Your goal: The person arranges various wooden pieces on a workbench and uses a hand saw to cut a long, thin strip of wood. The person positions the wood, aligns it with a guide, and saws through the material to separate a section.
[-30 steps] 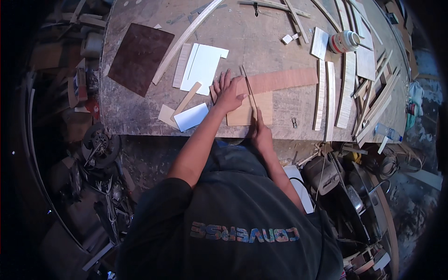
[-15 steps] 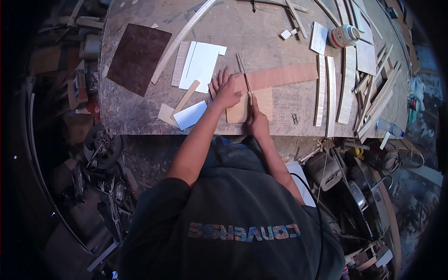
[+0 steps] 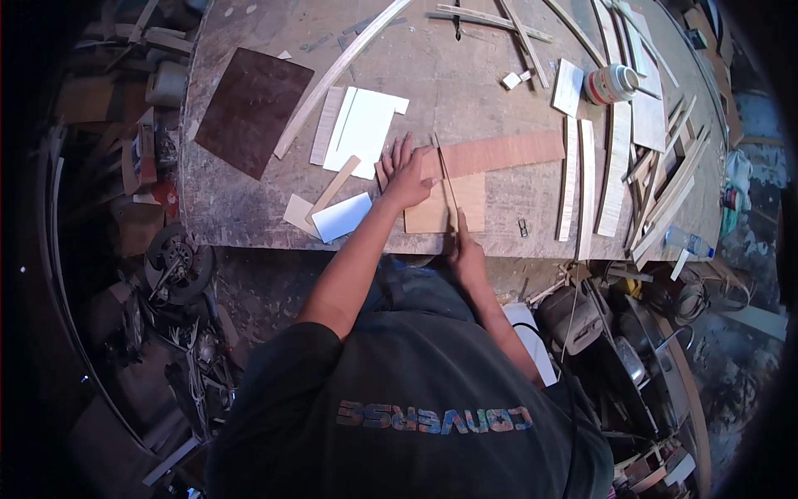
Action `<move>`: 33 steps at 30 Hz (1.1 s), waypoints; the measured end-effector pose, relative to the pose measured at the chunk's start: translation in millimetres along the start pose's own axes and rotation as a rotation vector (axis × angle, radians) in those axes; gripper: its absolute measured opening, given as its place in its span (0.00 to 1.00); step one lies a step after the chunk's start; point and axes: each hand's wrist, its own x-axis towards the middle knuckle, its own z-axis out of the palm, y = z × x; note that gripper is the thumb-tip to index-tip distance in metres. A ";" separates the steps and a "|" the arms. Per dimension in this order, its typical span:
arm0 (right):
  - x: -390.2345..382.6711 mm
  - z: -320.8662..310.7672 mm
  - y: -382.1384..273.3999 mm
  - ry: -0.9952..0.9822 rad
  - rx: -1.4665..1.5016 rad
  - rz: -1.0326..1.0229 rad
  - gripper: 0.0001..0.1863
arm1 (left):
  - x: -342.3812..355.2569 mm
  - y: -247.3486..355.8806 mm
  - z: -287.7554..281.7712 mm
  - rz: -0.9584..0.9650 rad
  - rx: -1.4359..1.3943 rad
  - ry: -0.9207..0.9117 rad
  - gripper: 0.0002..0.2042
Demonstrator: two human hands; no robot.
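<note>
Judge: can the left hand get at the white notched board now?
Probably yes: the left hand, spread on the reddish strip, is just right of the white notched board, nothing standing between.

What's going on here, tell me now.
A person at a workbench has their left hand spread on the left end of a reddish wood strip. Their right hand grips a long, thin blade, which crosses the strip just right of the left hand. A pale board shows on the near side of the strip. Whether the strip is cut through can't be told.
</note>
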 end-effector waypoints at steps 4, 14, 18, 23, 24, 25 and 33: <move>33.9 10.7 -8.4 0.054 -0.034 -0.075 0.43 | 2.4 4.0 -2.5 -0.005 0.005 0.001 0.38; 29.2 6.9 -3.4 0.070 -0.040 -0.060 0.45 | 1.9 1.4 -0.8 0.000 0.034 0.021 0.37; 28.2 13.2 1.0 0.072 -0.023 -0.111 0.44 | 3.1 -2.3 0.4 0.014 0.020 0.031 0.37; 0.8 12.1 7.1 0.051 0.009 -0.029 0.43 | 3.3 1.3 -3.3 -0.015 0.011 0.000 0.37; 17.5 12.0 -4.9 0.060 -0.004 -0.046 0.43 | 2.9 0.6 -1.7 -0.007 0.012 0.001 0.37; 30.0 11.6 -10.4 0.065 -0.019 -0.066 0.43 | 3.4 -0.5 0.3 0.005 0.004 0.006 0.37; -1.5 9.2 7.9 0.024 0.006 -0.031 0.42 | 1.6 -4.2 3.6 0.001 0.003 0.016 0.38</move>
